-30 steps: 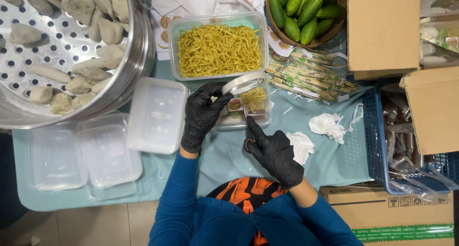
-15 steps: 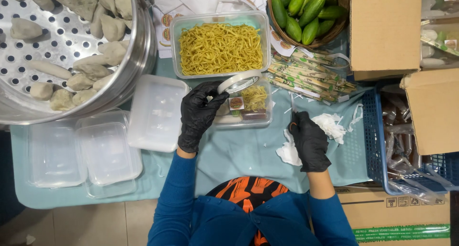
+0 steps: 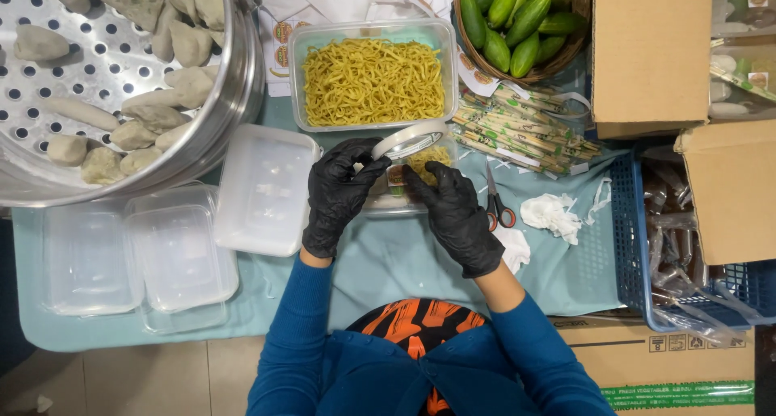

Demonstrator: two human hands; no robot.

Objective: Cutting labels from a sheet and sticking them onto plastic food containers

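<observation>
You are holding a roll of clear tape point(image 3: 411, 139) in the fingers of your left hand point(image 3: 338, 194), which are closing on its near edge, just above a small clear food container point(image 3: 404, 191) with noodles inside. The container is sitting on the table near its middle, directly in front of you. Your right hand point(image 3: 455, 215) is resting on the container's lid, fingers pressing down and slightly spread, gripping nothing. Both hands are wearing black gloves, and your sleeves are blue. Just right of the right hand, a pair of scissors with red and black handles point(image 3: 496, 202) is lying beside crumpled white tissues point(image 3: 552, 216). Beyond the tape, a larger clear tub of yellow noodles point(image 3: 372, 80) is standing against the far side. To its right, a pile of wrapped chopsticks point(image 3: 521, 129) is lying below a wicker basket of green cucumbers point(image 3: 517, 20). To your left, a white lid point(image 3: 263, 188) and stacks of empty clear containers point(image 3: 129, 254) are waiting on the pale teal tablecloth point(image 3: 388, 262). A big metal steamer tray with dumplings point(image 3: 105, 76) is filling the far left corner. Cardboard boxes point(image 3: 655, 52) and a blue plastic crate point(image 3: 638, 246) are crowding the right side, and a tiled floor point(image 3: 162, 375) is showing at the near edge.
</observation>
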